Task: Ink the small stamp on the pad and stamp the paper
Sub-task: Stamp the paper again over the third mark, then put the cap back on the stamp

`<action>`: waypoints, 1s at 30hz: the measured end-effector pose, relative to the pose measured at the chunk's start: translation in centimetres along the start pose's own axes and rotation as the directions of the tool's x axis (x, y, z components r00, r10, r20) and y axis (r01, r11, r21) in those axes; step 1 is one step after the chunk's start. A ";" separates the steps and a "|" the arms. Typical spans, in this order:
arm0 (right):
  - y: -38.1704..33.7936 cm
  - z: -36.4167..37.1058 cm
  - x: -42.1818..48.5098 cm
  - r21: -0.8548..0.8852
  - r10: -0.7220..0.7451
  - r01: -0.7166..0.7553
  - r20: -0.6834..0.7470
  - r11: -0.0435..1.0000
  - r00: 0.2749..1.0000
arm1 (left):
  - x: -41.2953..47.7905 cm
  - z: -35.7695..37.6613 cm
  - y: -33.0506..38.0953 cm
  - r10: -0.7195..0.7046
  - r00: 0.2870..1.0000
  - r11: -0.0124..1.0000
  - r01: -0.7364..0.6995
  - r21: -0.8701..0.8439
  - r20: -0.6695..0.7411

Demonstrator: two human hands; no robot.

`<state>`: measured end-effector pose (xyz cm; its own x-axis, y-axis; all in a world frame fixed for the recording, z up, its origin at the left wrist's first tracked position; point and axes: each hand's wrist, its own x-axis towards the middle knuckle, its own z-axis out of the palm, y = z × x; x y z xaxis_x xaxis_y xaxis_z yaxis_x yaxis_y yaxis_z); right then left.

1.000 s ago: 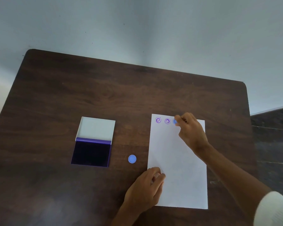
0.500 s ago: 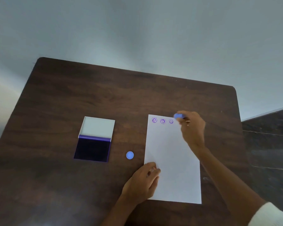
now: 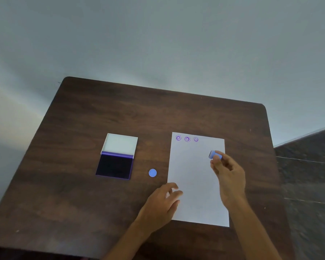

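A white sheet of paper lies on the dark wooden table, with three purple round prints along its top edge. My right hand hovers over the paper's right side, pinching a small blue stamp tilted on its side, above the sheet. My left hand rests at the paper's lower left edge, fingers loosely spread and slightly raised. The ink pad stands open to the left, its white lid folded back.
A small blue round cap lies on the table between the ink pad and the paper. The table's far edge meets a pale wall. Dark floor shows to the right of the table.
My right hand has lifted the stamp off the top edge, leaving a third print, and drawn back toward me. My left hand has loosened its press on the paper. The camera tilted.
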<state>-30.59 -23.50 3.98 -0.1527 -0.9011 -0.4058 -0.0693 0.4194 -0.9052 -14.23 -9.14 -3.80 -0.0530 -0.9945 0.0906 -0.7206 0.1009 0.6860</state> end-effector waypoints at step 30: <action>6.5 11.4 -6.0 -0.523 -0.208 0.457 0.465 0.720 0.861 | 1.7 -2.9 -4.6 -0.529 0.834 0.833 0.474 -0.286 -0.160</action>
<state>-18.83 -16.58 -0.91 0.3413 -0.9140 -0.2193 -0.6351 -0.0522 -0.7707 -8.98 -11.23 -4.69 0.4477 -0.8776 -0.1714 -0.4281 -0.3786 0.8206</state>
